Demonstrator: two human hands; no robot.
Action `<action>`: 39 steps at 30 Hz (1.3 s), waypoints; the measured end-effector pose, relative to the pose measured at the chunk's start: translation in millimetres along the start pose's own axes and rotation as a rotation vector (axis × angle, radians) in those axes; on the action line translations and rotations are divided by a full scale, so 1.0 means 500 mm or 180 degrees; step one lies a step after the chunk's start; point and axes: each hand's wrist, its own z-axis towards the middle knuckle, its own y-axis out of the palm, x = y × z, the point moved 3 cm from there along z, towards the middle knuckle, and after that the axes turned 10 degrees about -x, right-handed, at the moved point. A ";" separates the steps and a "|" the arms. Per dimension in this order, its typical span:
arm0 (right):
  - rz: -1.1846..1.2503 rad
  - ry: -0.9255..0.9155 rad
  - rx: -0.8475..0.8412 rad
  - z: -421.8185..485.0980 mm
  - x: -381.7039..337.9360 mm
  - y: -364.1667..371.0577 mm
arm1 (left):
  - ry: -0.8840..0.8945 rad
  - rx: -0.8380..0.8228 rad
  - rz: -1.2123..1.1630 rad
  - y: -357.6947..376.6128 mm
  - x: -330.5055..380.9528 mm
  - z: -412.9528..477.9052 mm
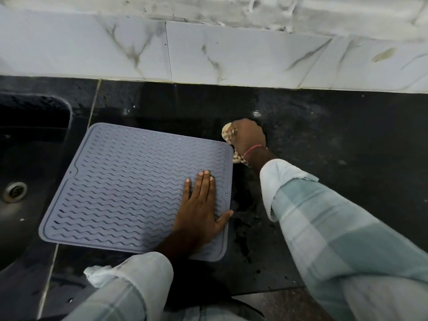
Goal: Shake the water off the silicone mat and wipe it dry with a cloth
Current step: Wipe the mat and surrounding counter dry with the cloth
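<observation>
One mat [139, 181] — left hand [201, 212] atop

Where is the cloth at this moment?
In the head view, the cloth is bunched in the right hand, on the dark counter beside the far right corner of the mat.

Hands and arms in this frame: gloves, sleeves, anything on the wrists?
No gloves: left hand and right hand are bare. The left sleeve and right sleeve are pale teal-and-white check, cuffs rolled back showing whitish lining. A thin pinkish-red thread band circles the right wrist; none shows on the left.
</observation>
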 end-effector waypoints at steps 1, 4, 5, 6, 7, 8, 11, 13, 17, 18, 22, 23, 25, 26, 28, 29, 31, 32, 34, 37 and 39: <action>0.0008 -0.0018 0.0078 0.003 -0.002 -0.008 | -0.0002 0.0017 -0.0040 -0.002 0.000 0.002; -0.0018 -0.0207 -0.0038 -0.039 -0.012 -0.001 | 0.0027 0.0130 -0.0337 -0.011 -0.007 0.004; -0.0192 -0.0240 -0.0227 -0.063 -0.016 0.010 | 0.0035 0.0218 -0.0563 -0.015 -0.011 0.004; -0.0398 -0.0267 -0.0392 -0.095 -0.019 0.024 | 0.0030 0.0337 -0.0879 -0.017 -0.016 0.000; -0.0543 -0.0311 -0.0493 -0.132 -0.022 0.034 | 0.0008 0.0477 -0.1202 -0.018 -0.024 -0.003; -0.0570 -0.0348 -0.0549 -0.171 -0.021 0.046 | 0.0007 0.0590 -0.1440 -0.018 -0.031 -0.004; -0.0435 -0.0603 -0.0748 -0.314 -0.031 0.073 | 0.0232 0.0522 -0.1333 -0.010 -0.041 -0.001; -0.0552 -0.0823 -0.1005 -0.406 -0.040 0.097 | 0.0319 0.0360 -0.1005 -0.011 -0.036 0.005; -0.0530 -0.0694 -0.1819 -0.507 -0.048 0.108 | 0.0400 0.0014 -0.0603 -0.024 -0.036 0.004; -0.0384 -0.0650 -0.1830 -0.495 -0.047 0.098 | 0.0461 -0.0054 -0.0543 -0.025 -0.042 0.005; 0.0419 -0.0180 -0.0687 -0.384 -0.054 0.049 | 0.0779 0.0004 -0.0322 -0.011 -0.071 -0.011; 0.0321 -0.0068 -0.0529 -0.359 -0.056 0.054 | 0.0792 0.0061 -0.0240 -0.005 -0.077 -0.015; -0.0012 0.0056 -0.0614 -0.355 -0.063 0.083 | 0.0792 0.0124 -0.0178 0.002 -0.083 -0.024; -0.0056 0.0070 -0.0695 -0.378 -0.062 0.102 | 0.0821 0.0148 -0.0202 0.002 -0.083 -0.026; 0.0035 0.0045 -0.0859 -0.449 -0.056 0.127 | 0.0821 0.0218 -0.0242 -0.001 -0.081 -0.027; 0.0021 0.0097 -0.0987 -0.487 -0.053 0.137 | 0.0805 0.0217 -0.0267 0.000 -0.081 -0.027; -0.0147 0.0194 -0.1352 -0.544 -0.055 0.149 | 0.0796 0.0187 -0.0281 0.000 -0.081 -0.029; -0.0232 0.0176 -0.1492 -0.554 -0.058 0.145 | 0.0803 0.0182 -0.0263 -0.003 -0.079 -0.026; -0.0033 0.0193 -0.1501 -0.553 -0.079 0.131 | 0.0846 0.0131 -0.0268 -0.004 -0.081 -0.028; 0.0335 0.0444 -0.0795 -0.527 -0.104 0.106 | 0.0852 0.0139 -0.0386 -0.007 -0.085 -0.027; -0.0166 0.0636 -0.0752 -0.519 -0.126 0.130 | 0.0864 0.0237 -0.0556 -0.009 -0.087 -0.029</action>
